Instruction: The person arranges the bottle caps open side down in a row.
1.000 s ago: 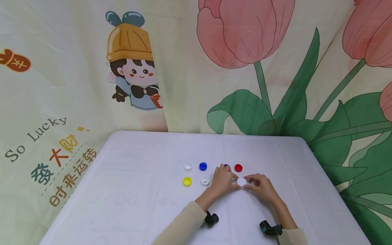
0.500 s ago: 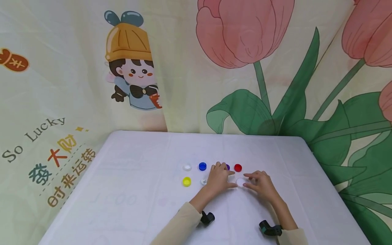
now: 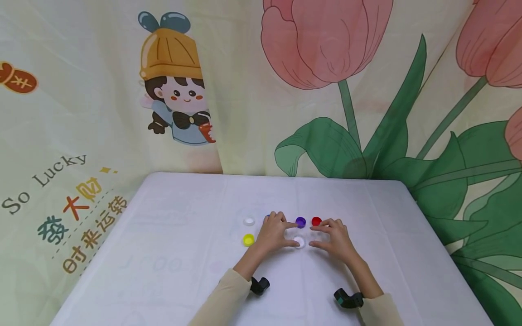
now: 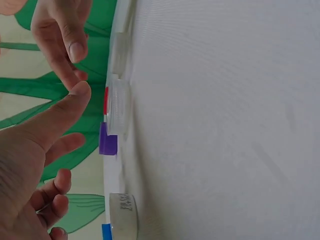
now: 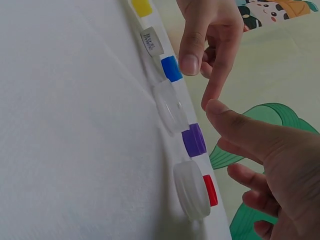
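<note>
Left hand [image 3: 272,232] is hovering over the desk [image 3: 183,276] with thumb and index spread wide, not gripping anything as far as I can see. Right hand [image 3: 337,240] is mirroring it, also spread, also holding nothing.

The thing to be watching, imo, is the clear ribbed cap [image 3: 301,241]: it's sitting between the two hands, right by the left thumb, with a little more gap to the right hand's fingertips. So the left hand is being the nearer one. Both wrist views are showing it lying flat, and being round it isn't giving any long axis to line up with. A purple cap [image 3: 300,222] is sitting just beyond the left index tip, a red cap [image 3: 316,221] is sitting just past the right hand's fingers, and a second clear cap [image 5: 192,192] is lying on the right hand's side.

Off to the left of the left hand, a yellow cap [image 3: 248,240] is lying flat.

Writing-wise: a white cap [image 5: 151,41] is carrying black print on its side, too small for me to be reading. No brands showing. The backdrop [image 3: 236,68] is saying "So Lucky" and 發大财.
</note>
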